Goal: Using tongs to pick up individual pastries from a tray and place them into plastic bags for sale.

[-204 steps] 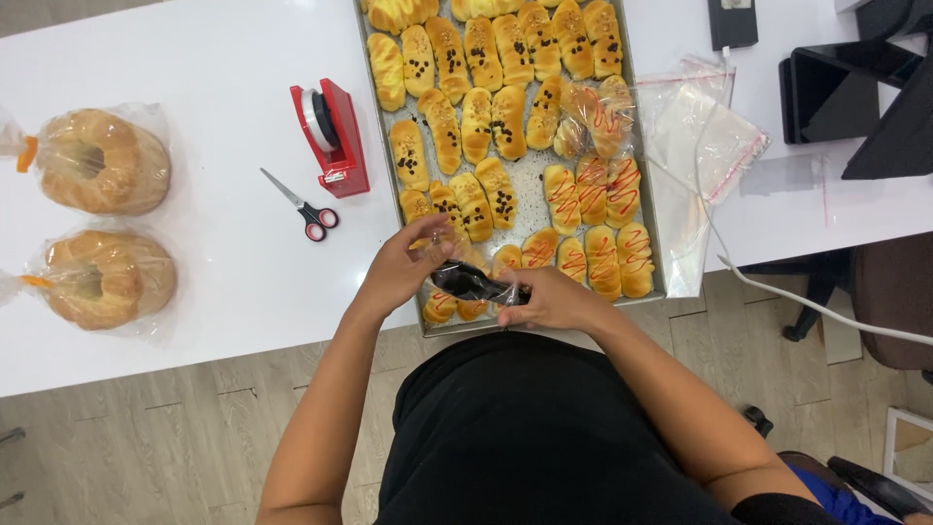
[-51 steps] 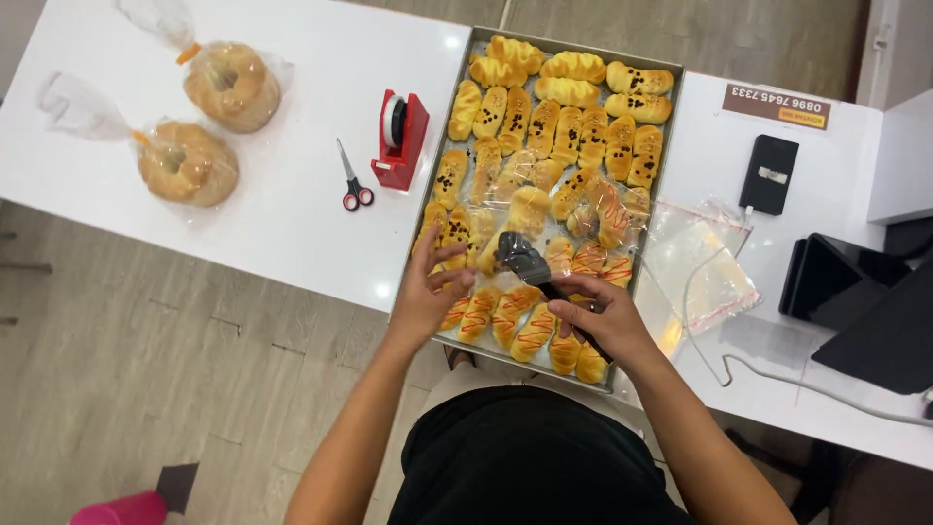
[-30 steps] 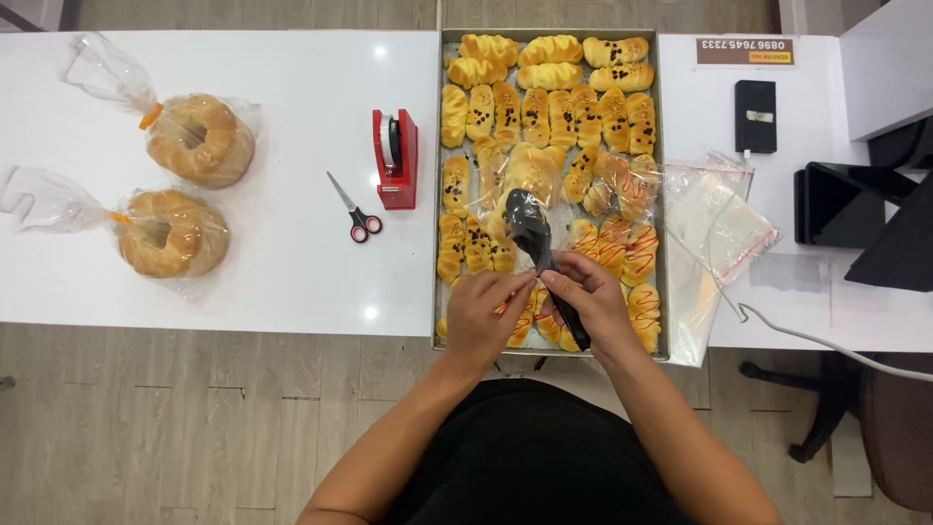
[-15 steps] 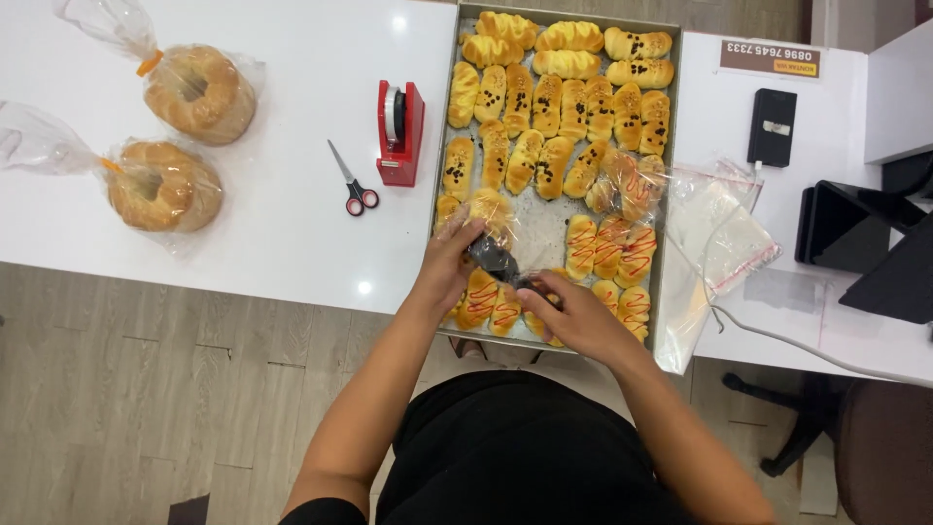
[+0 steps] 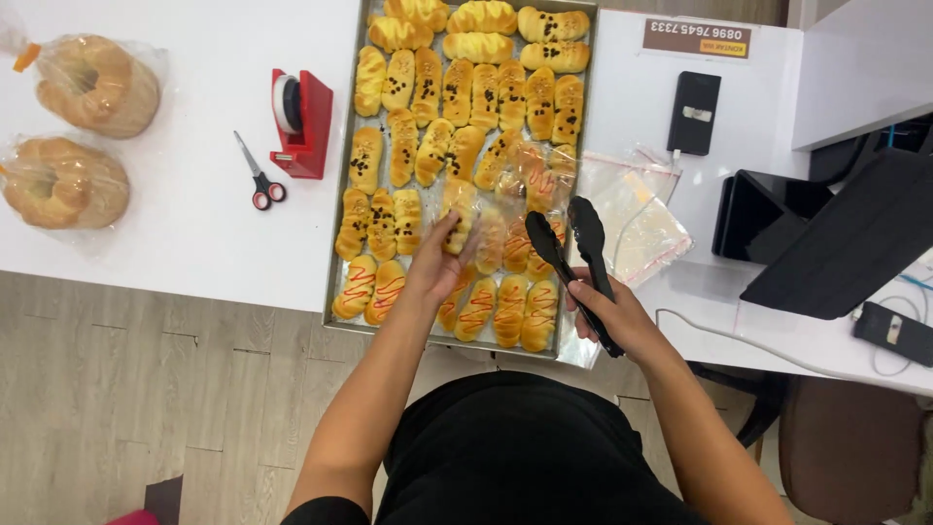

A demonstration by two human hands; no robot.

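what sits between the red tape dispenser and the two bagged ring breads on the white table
In the head view, only the red-handled scissors lie between the red tape dispenser and the two bagged ring-shaped breads; the rest of that white table stretch is bare.

A red tape dispenser (image 5: 299,121) stands beside scissors (image 5: 258,176), two bagged ring breads (image 5: 80,131) further left.

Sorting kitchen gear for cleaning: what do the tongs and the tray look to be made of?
Tongs: matte black, probably plastic or nylon; no glint. Tray: bare grey metal, likely aluminium, judging by its dull sheen and thin raised rim.
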